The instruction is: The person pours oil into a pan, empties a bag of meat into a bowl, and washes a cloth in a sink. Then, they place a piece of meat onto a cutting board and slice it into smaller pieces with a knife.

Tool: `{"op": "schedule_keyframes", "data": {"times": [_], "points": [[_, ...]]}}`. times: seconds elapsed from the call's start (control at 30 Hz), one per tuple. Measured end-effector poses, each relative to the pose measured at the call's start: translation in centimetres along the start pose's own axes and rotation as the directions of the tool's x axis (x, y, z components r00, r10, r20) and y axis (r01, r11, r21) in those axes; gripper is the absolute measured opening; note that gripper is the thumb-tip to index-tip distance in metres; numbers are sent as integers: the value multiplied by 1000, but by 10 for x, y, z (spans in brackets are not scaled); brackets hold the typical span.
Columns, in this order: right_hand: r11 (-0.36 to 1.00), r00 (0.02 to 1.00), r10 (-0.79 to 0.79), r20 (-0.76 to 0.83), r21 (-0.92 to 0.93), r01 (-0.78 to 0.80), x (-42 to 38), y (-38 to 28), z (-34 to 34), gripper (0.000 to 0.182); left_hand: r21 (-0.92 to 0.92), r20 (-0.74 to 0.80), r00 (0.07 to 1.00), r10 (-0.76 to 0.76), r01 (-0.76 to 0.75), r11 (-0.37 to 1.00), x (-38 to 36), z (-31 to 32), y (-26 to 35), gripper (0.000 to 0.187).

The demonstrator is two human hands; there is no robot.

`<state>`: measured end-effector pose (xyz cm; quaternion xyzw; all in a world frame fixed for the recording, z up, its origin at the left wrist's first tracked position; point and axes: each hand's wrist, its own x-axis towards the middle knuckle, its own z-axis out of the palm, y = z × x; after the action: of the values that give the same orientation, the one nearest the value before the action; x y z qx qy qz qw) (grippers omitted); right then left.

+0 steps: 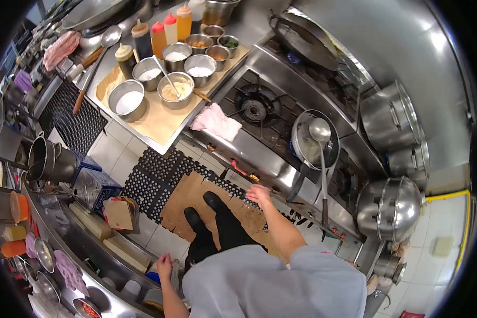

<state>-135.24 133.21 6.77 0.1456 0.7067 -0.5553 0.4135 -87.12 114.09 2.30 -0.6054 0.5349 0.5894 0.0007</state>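
Note:
My right hand [258,195] hangs in the air before the stove front, its fingers loosely apart and holding nothing. Nearest to it is the handle side of a wok [315,139], which sits on a burner with some liquid inside. A long-handled ladle [319,130] rests in that wok, its dark handle pointing toward me. My left hand [164,265] is low at my side by the left counter, with fingers loosely bent and nothing visible in them. A pink cloth [217,122] lies on the stove's front edge beside a bare burner [254,103].
Steel bowls of seasonings [127,102] and squeeze bottles [158,40] crowd the counter ahead. Large steel pots [389,114] stand at right. A cardboard sheet [185,199] and black rubber mat [148,175] cover the floor. An open box [119,213] stands at left.

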Motion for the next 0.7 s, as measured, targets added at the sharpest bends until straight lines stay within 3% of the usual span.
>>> {"op": "schedule_keyframes", "data": {"times": [0.07,0.1,0.13,0.2,0.27,0.33,0.4,0.43,0.5,0.7], "points": [[951,941,223,-254,269,-152,40,27,-15,43,-128,4,992,-123,122,984,-15,-8,-31,23],[894,932,238,-272,437,-101,49,30,-14,47,-122,6,990,-144,144,982,-23,-10,-34,23],[894,923,261,-283,432,-120,60,33,-12,47,-198,-5,965,-262,256,946,-38,-11,-39,22],[658,954,188,-233,751,54,82,40,-11,37,-260,5,910,-414,401,878,-56,-10,-58,20],[535,971,89,-223,833,142,101,52,-13,26,-181,10,900,-437,431,884,-63,-20,-102,18],[544,941,161,-297,822,166,109,55,-11,18,-172,6,879,-477,471,865,-66,-20,-102,17],[384,949,119,-292,895,227,115,56,-9,16,-100,39,864,-502,503,859,-64,-21,-90,17],[374,952,117,-282,901,220,115,53,-8,13,-96,42,859,-510,511,854,-57,-20,-89,17],[425,934,139,-330,871,245,119,48,-1,13,-159,42,945,-323,325,932,-42,-20,-84,18],[544,841,173,-513,761,353,120,42,17,17,-192,-10,977,-211,205,960,-14,-1,21,22]]}}
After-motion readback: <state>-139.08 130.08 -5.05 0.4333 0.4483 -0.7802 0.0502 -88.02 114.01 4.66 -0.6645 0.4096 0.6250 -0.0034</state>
